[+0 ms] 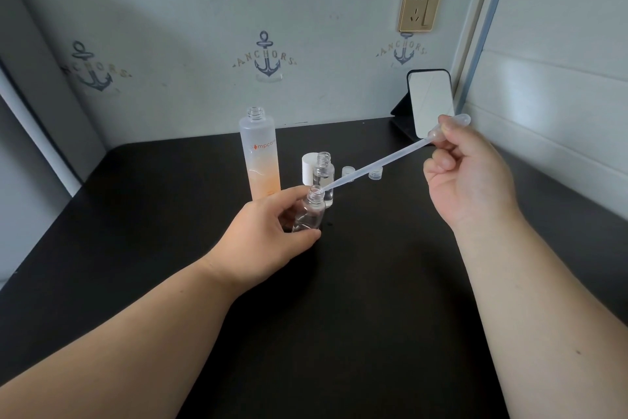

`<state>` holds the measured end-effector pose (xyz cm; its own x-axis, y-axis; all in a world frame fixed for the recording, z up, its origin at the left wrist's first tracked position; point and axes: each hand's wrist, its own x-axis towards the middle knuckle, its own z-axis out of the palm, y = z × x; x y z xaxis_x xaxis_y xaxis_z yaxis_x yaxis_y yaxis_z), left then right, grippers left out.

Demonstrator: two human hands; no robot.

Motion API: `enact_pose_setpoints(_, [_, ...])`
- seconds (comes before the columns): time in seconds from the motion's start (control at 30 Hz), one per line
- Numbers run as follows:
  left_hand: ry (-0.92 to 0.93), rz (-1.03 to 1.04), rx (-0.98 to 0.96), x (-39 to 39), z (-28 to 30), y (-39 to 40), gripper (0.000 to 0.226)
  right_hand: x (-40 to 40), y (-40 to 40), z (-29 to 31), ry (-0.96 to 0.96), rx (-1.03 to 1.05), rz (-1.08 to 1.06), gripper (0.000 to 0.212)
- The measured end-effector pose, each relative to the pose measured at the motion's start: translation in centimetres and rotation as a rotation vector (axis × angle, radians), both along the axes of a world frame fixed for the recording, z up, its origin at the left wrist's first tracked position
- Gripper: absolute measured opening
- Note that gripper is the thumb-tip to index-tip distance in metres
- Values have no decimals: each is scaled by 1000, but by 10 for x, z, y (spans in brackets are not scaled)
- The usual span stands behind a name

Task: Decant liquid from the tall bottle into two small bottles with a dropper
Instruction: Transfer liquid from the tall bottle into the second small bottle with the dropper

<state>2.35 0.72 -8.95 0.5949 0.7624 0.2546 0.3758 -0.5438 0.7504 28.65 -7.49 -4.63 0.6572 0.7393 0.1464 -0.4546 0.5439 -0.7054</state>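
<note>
My left hand (268, 232) grips a small clear bottle (310, 213), tilted slightly, its mouth open. My right hand (465, 174) pinches the bulb of a long clear plastic dropper (380, 165); the dropper slants down to the left and its tip sits in the mouth of the held bottle. A second small clear bottle (323, 174) stands uncapped just behind. The tall frosted bottle (260, 155) with an orange lower half stands open to the left of it.
A white cap (307, 169) stands behind the second small bottle. Two small clear caps (348, 170) (376, 173) lie on the black table (339, 299). A mirror on a stand (431, 102) leans at the back right by the wall.
</note>
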Motion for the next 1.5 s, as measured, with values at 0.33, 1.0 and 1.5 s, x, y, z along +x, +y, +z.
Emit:
enact_pose_setpoints(0.33, [-8,-12,-10,0,1,1,53,1,1,-2,-6,-26,-39,12])
enact_pose_setpoints(1.0, [-539,88,26,-7,4,-1,37,4,2,-5,235,-46,-17,15])
enact_pose_setpoints(1.5, [-256,395,-81,4,-7,34,56,0,1,-5,210,-36,15,10])
